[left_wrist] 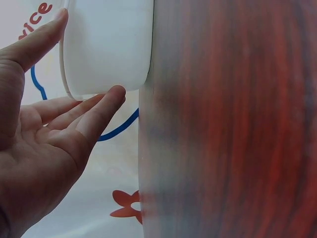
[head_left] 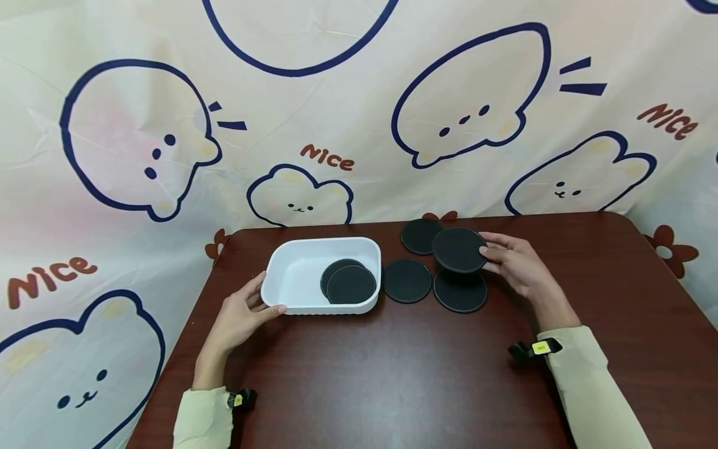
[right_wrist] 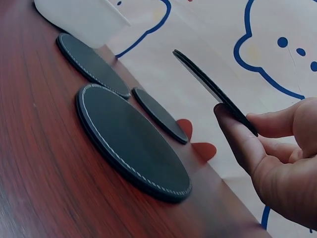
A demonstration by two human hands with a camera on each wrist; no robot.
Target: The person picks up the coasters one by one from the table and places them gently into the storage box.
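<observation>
My right hand (head_left: 518, 265) pinches a round black coaster (head_left: 459, 250) by its right edge, thumb on one face and fingers on the other. In the right wrist view the held coaster (right_wrist: 213, 89) is tilted and raised off the table. Beneath it lies a second black coaster (head_left: 461, 292) with pale edge stitching. My left hand (head_left: 238, 315) touches the left end of a white tray (head_left: 280, 274), thumb at the front corner and fingers along the side, extended. Inside the tray, two black coasters (head_left: 351, 285) overlap at its right side.
Two more black coasters lie flat to the right of the tray, one (head_left: 407, 280) close by its side and one (head_left: 421, 236) near the table's back edge. The dark brown table (head_left: 392, 374) meets a cartoon-printed cloth (head_left: 359, 112) behind it.
</observation>
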